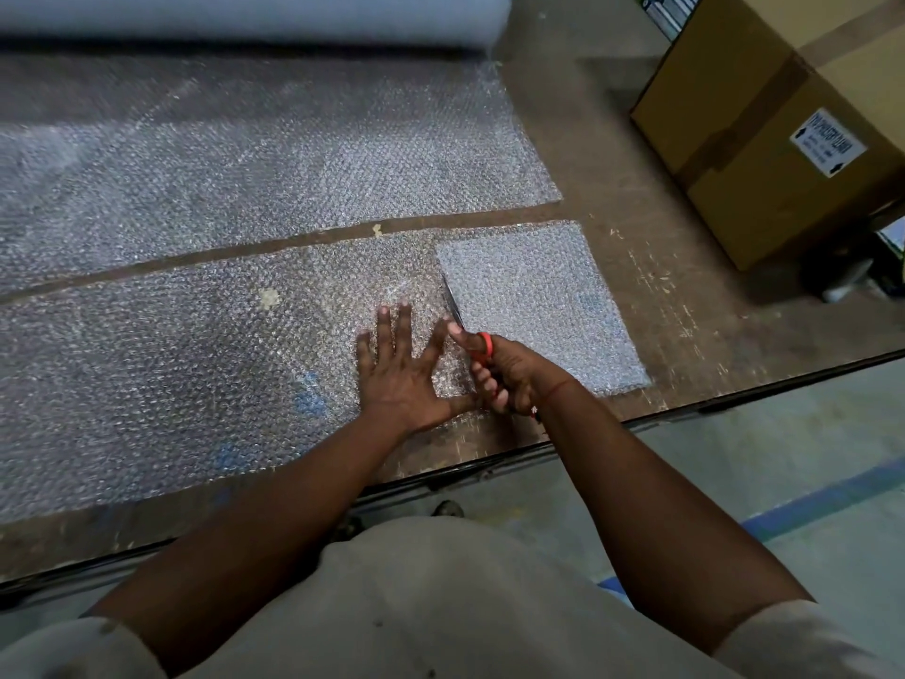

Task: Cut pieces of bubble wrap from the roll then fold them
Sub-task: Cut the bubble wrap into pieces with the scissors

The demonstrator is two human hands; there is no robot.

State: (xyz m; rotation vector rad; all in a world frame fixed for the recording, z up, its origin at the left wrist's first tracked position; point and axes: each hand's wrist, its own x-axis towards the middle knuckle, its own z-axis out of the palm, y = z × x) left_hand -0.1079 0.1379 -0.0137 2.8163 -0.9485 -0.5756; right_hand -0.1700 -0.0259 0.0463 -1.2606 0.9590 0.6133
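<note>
A packing area in a warehouse or shipping room: a large roll of bubble wrap (245, 14) lies along the far edge of a worn, scuffed desk (651, 267). A taped cardboard carton (764, 115) with a shipping label stands at its far right corner, above a concrete floor (734, 458) marked with blue tape.

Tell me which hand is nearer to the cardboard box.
Right. The right hand, gripping the scissors, lies on the side of the cardboard box; the left hand presses the bubble wrap farther away.
</note>
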